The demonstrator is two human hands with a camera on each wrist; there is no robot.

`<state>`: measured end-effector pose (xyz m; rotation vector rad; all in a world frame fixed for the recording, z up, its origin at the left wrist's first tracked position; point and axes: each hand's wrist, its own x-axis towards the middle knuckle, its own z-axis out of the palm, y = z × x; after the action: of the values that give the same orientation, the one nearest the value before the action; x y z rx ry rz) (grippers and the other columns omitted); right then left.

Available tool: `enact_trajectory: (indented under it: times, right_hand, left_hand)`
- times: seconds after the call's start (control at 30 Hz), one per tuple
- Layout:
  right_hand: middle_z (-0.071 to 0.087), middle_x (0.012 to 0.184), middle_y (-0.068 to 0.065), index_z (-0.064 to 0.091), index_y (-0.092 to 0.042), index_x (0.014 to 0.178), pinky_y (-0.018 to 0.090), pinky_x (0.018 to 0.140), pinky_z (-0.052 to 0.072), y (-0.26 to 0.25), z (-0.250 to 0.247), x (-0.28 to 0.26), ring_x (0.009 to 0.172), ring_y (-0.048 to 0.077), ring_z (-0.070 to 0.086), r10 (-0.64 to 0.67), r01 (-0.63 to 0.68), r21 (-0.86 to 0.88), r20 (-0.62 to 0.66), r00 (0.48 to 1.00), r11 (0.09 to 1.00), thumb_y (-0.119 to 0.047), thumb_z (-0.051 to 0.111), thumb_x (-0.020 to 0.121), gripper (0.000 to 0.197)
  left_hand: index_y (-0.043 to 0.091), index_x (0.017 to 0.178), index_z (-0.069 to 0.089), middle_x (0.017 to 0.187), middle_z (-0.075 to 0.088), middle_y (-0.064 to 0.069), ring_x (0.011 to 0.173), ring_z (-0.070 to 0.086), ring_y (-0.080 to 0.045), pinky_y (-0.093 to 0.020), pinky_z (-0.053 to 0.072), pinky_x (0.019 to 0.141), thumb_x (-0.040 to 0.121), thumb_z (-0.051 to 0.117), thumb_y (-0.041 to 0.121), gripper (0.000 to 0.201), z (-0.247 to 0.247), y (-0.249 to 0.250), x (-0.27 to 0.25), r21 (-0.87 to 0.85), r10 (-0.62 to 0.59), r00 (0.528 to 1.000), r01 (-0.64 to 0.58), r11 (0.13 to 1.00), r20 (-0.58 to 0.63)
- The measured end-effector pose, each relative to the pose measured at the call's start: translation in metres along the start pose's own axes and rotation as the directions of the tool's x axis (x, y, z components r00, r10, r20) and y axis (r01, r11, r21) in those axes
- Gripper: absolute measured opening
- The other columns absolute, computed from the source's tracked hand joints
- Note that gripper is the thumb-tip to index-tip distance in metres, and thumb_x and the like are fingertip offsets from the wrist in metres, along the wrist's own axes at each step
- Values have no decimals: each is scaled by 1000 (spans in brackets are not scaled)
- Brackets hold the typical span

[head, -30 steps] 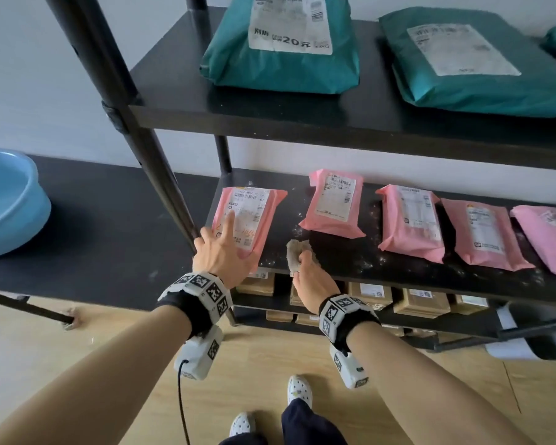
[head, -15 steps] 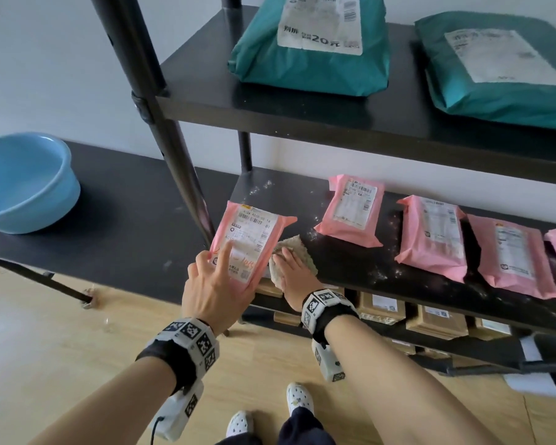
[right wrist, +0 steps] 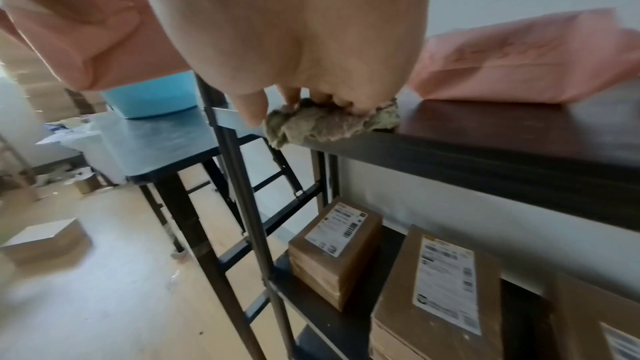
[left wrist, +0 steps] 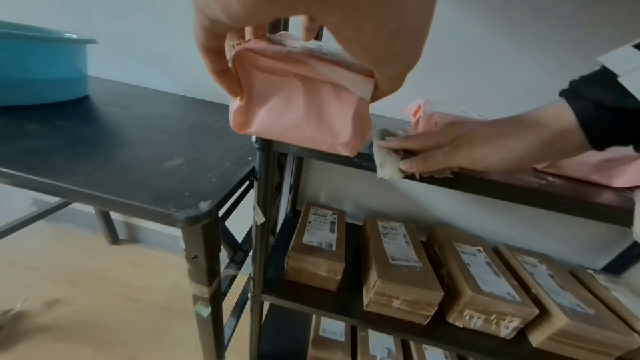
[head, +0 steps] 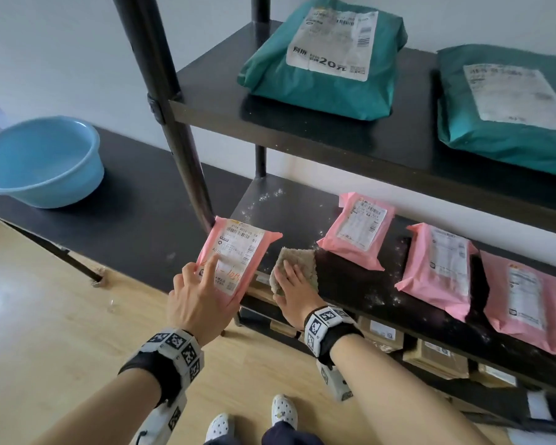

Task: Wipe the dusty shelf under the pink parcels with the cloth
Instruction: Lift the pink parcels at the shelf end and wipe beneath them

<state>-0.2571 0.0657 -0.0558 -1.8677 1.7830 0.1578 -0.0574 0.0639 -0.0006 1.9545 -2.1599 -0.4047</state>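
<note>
The dusty black shelf [head: 350,284] carries a row of pink parcels [head: 357,232], with white specks between them. My left hand [head: 206,271] grips the leftmost pink parcel [head: 235,252] by its near end and holds it tilted up, clear of the shelf's left front corner. In the left wrist view this parcel [left wrist: 297,108] hangs from my fingers above the corner post. My right hand [head: 292,290] lies flat on the beige cloth [head: 299,261] and presses it onto the shelf's front edge, just right of the lifted parcel. A corner of the cloth [left wrist: 386,163] droops over the edge.
A blue basin [head: 42,162] stands on the black table [head: 135,226] left of the rack. The rack's upright post [head: 170,123] rises beside the lifted parcel. Teal parcels [head: 325,59] lie on the shelf above, and brown boxes [left wrist: 398,264] on the one below.
My left hand has raised the leftmost parcel off the shelf and drawn it toward me. My right hand slid the cloth left along the front edge, and the cloth now lies spread flatter.
</note>
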Motion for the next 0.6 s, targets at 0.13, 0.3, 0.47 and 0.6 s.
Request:
enact_trajectory:
  times: [0.13,0.3,0.47,0.6]
  right_hand:
    - [-14,160,3,4,-17,152,37,120,0,-16,-6,18,148,24,-12,-160,169,-126,77,984,978,-17,30,101,57]
    - [-11,161,2,8,-18,151,37,121,8,3,-21,29,149,20,-9,-73,75,-34,50,996,997,-20,36,99,59]
    - [-8,161,9,-1,-11,151,37,121,5,27,-24,21,149,22,-5,146,-129,192,-77,986,973,-24,43,98,70]
    - [-10,161,8,3,-9,151,36,120,10,15,-17,9,149,23,-3,185,-161,230,-86,979,960,-22,46,97,70]
  left_hand:
    - [21,133,39,117,51,-17,93,54,-37,-45,50,72,65,56,63,82,3,-13,-20,-11,66,998,-67,998,-21]
    - [22,133,35,119,51,-17,98,55,-38,-48,52,73,61,64,54,85,6,-18,-36,-19,21,1000,-22,1000,-8]
    - [22,132,31,118,51,-15,97,53,-36,-50,47,80,58,68,49,86,9,-20,-42,-32,3,999,-2,999,38]
    - [22,133,28,120,49,-18,100,52,-39,-51,53,76,58,75,40,90,6,-24,-40,-118,90,994,-81,990,67]
